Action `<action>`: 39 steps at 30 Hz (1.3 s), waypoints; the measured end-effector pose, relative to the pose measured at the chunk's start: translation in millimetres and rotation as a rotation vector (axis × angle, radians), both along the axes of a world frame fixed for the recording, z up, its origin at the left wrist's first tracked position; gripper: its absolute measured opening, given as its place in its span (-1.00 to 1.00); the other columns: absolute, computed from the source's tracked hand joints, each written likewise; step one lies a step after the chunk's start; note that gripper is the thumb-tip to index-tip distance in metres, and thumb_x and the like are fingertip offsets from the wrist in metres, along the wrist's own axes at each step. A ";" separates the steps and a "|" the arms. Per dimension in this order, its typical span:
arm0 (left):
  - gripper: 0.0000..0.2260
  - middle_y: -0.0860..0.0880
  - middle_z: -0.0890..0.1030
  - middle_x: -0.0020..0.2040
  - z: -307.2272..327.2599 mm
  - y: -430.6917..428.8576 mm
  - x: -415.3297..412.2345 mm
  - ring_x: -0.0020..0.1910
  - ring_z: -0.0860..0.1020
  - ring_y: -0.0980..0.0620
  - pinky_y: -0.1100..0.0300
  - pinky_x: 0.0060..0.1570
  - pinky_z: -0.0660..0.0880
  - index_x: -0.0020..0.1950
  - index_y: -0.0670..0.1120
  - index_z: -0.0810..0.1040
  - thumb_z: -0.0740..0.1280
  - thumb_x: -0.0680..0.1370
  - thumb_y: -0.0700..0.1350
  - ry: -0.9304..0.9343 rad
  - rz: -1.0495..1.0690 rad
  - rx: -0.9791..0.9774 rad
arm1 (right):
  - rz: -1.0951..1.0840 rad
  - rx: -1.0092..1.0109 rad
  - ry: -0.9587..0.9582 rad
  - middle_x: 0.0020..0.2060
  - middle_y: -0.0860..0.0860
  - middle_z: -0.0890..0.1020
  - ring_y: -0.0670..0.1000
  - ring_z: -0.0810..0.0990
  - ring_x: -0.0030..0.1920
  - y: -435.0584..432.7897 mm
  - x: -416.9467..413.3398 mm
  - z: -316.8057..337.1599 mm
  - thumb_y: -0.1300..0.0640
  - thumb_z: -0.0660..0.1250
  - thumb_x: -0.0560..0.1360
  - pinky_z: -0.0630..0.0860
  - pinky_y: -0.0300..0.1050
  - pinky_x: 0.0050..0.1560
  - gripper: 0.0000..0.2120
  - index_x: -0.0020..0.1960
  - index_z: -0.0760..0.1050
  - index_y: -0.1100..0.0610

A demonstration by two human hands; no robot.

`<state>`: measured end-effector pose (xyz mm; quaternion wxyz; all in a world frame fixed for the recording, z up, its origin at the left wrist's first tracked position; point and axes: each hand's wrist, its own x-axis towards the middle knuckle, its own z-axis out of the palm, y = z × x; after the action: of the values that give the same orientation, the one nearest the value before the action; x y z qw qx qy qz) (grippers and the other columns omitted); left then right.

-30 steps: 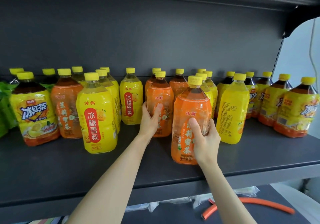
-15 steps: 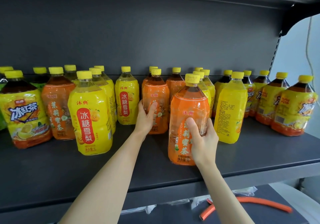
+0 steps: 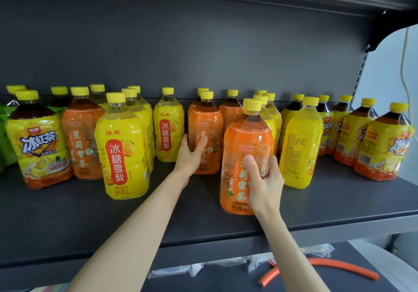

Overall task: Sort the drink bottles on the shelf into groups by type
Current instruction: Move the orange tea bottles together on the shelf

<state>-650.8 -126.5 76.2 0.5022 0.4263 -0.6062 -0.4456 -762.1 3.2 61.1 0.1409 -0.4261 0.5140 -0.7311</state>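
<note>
Dark shelf (image 3: 67,223) full of mixed drinks. Right hand (image 3: 264,178) grips an orange bottle (image 3: 246,138) at 5 o'clock, left hand (image 3: 191,153) clasps another orange one (image 3: 204,122) mid-shelf; next, probably stand them side by side.

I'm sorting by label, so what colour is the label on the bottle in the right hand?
Orange, clearest in the head view: bottle, right hand.

This looks like a shop – a dark metal display shelf (image 3: 67,219) with a slotted upright (image 3: 362,70) carries many bottles of the same few drinks, like iced black tea (image 3: 37,142) and rock-sugar pear drink (image 3: 123,153) – stock for sale.
</note>
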 end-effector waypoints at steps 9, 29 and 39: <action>-0.43 0.10 0.37 0.39 18.9 49.4 28.9 0.28 0.32 0.21 0.24 0.20 0.25 0.47 0.05 0.24 0.06 0.52 0.28 0.146 -0.105 -0.117 | 0.080 0.032 0.016 0.09 -0.09 0.58 -0.06 0.61 0.05 -2.3 20.3 -2.4 -0.41 0.33 0.19 0.57 -0.09 0.03 -0.36 0.16 0.29 -0.15; -0.28 0.02 0.22 0.49 20.5 34.0 13.9 0.42 0.29 0.01 0.03 0.32 0.31 0.51 0.13 0.01 -0.03 0.40 0.36 0.004 -0.110 -0.179 | 0.426 0.217 0.099 0.10 -0.26 0.42 -0.22 0.52 0.06 -36.8 21.1 0.4 0.01 0.26 0.56 0.53 -0.40 -0.13 -0.50 0.40 0.08 -0.05; -0.31 0.01 0.24 0.49 17.1 18.4 10.7 0.42 0.29 0.02 0.10 0.32 0.31 0.53 0.11 -0.02 -0.06 0.43 0.31 -0.014 -0.133 -0.229 | 0.353 0.291 0.290 0.28 -0.18 0.36 -0.18 0.40 0.22 -38.9 9.0 -0.4 -0.03 0.25 0.56 0.41 -0.30 0.15 -0.38 0.53 0.06 0.00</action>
<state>-640.2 -108.0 93.3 0.5125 0.3282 -0.6836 -0.4029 -753.1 -35.7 60.7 0.2507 -0.5848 0.5460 -0.5449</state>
